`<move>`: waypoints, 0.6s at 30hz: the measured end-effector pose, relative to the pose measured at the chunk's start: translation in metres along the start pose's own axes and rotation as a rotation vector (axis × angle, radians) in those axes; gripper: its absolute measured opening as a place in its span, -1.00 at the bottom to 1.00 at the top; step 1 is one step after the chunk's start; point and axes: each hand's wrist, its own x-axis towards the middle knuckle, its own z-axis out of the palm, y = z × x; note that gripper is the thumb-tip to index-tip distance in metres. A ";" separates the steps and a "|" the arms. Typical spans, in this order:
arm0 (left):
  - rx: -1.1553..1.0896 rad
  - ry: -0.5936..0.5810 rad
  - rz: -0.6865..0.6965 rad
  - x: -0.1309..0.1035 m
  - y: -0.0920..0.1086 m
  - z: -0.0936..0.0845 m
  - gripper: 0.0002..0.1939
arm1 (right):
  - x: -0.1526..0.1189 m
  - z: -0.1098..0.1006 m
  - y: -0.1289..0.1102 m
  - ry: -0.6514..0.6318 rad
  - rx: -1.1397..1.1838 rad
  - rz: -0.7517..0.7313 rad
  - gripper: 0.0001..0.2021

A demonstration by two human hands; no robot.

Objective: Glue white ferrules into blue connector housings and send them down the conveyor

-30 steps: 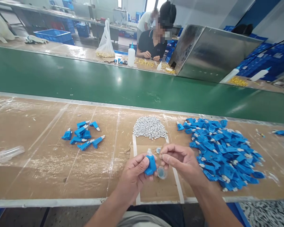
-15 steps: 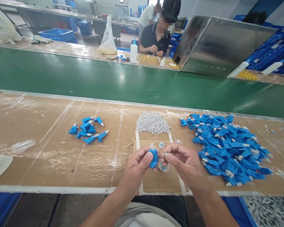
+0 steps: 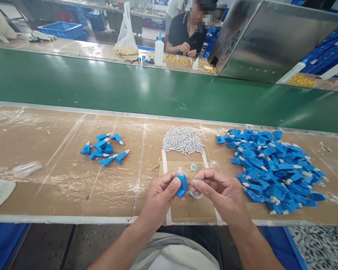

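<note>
My left hand (image 3: 163, 193) is closed around a blue plastic piece (image 3: 181, 184) with a white tip pointing up. Just right of it, my right hand (image 3: 218, 189) is pinched; what its fingertips hold is too small and hidden to make out. Under the right fingers lies a small clear round dish (image 3: 195, 195), partly covered. A second small dish (image 3: 193, 167) with a thin stick by it sits just beyond the hands. Farther off is a heap of small grey-white pieces (image 3: 183, 140).
A large pile of white-tipped blue pieces (image 3: 273, 168) is at right, a smaller group (image 3: 103, 148) at left. A clear plastic cup (image 3: 27, 168) lies far left. Behind the table runs a green belt (image 3: 101, 86); across it a person works near a white bottle (image 3: 159, 52).
The view has tilted down slightly. Both hands stay close together; the small grey bit seen at the right fingertips is now mostly hidden by them.
</note>
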 end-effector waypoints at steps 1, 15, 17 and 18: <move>0.030 -0.003 0.012 0.000 0.000 0.000 -0.69 | -0.001 0.003 -0.002 0.005 -0.006 -0.010 -0.89; 0.146 0.043 0.056 0.002 -0.001 0.001 -0.69 | 0.001 0.013 0.005 0.052 -0.073 -0.027 -0.88; 0.161 0.041 0.070 0.003 -0.001 0.001 -0.69 | 0.002 0.014 0.005 0.054 -0.089 -0.047 -0.89; 0.169 0.040 0.073 0.004 -0.002 0.001 -0.69 | 0.002 0.014 0.005 0.057 -0.107 -0.056 -0.90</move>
